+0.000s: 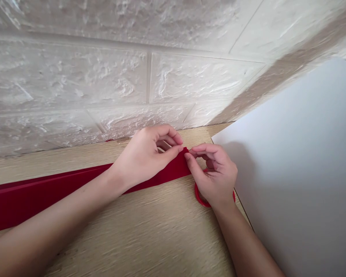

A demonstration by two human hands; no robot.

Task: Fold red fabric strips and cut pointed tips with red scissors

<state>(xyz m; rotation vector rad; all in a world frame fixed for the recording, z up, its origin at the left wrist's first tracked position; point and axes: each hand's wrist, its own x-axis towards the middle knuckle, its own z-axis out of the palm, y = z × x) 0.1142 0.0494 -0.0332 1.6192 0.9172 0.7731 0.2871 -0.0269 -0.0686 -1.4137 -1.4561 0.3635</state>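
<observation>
A long dark red strip [54, 198], fabric or paper by its look, runs from the left edge of the head view to the middle, folded lengthwise. At its right end, my left hand [150, 154] pinches the upper edge between thumb and fingers. My right hand [215, 171] grips the end corner of the same strip with thumb and index finger, close to the left fingertips. Under the right hand lies a red ring-shaped thing [202, 197], partly hidden by the palm and wrist; it cannot be told exactly what it is.
The wooden tabletop [150, 234] ends against a white brick-patterned wall [75, 77] at the back. On the right stands a large plain white panel [300, 173], close beside my right hand. A small red bit [109, 140] shows at the wall's foot.
</observation>
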